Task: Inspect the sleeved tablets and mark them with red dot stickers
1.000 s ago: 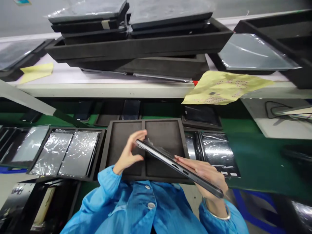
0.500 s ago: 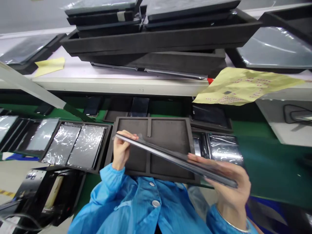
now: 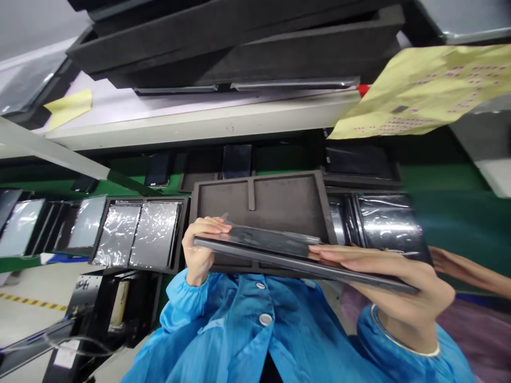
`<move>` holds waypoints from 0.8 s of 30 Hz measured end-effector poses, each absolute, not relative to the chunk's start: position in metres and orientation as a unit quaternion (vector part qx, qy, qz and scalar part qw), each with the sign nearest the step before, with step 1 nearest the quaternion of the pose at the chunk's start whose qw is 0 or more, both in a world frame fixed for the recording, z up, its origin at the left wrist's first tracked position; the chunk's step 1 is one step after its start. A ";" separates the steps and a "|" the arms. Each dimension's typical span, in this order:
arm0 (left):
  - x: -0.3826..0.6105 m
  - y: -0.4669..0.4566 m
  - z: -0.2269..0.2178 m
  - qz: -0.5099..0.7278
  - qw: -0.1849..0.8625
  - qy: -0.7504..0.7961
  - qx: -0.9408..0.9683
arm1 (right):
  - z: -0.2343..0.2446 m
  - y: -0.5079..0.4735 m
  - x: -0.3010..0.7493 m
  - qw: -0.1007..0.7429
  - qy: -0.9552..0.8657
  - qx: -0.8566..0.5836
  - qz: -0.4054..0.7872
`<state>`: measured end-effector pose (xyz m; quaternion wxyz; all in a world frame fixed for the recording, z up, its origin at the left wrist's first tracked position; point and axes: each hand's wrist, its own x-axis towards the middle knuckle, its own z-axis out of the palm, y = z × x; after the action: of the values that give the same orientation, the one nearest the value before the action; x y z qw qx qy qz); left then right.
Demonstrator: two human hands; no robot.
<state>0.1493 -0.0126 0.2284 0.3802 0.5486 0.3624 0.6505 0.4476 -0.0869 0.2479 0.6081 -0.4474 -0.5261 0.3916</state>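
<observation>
"What's that left hand (image 3: 203, 247) doing?"

"Its fingers (image 3: 211, 226) are curling round the left end of a slim dark tablet (image 3: 279, 247) and gripping it, just beside film-wrapped panels (image 3: 155, 234) lying in a foam tray (image 3: 182, 234)."

"Where's the tablet?"

"It's being held nearly flat over a divided foam tray (image 3: 259, 183)."

"And the right hand (image 3: 395, 282)?"

"Its fingers (image 3: 339, 252) are closing on the tablet's right end, in front of more wrapped panels (image 3: 389, 221), while a co-worker's hand (image 3: 451, 263) is showing at the far right."
</observation>
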 end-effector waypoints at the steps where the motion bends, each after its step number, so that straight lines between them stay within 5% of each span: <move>1: 0.149 -0.012 0.229 0.654 0.380 0.363 0.544 | 0.252 -0.085 0.448 0.600 -0.567 -0.422 0.375; 13: 0.147 -0.004 0.234 0.675 0.350 0.351 0.547 | 0.280 -0.072 0.455 0.525 -0.710 -0.314 0.348; 19: 0.143 -0.003 0.246 0.671 0.293 0.325 0.598 | 0.290 -0.074 0.460 0.404 -0.792 -0.406 0.208; 24: 0.148 0.002 0.242 0.677 0.235 0.281 0.638 | 0.293 -0.073 0.448 0.518 -0.769 -0.333 0.171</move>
<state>0.1477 0.0022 0.2421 0.2350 0.6378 0.2813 0.6774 0.4479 -0.0734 0.2935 0.5185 -0.3328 -0.7689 0.1712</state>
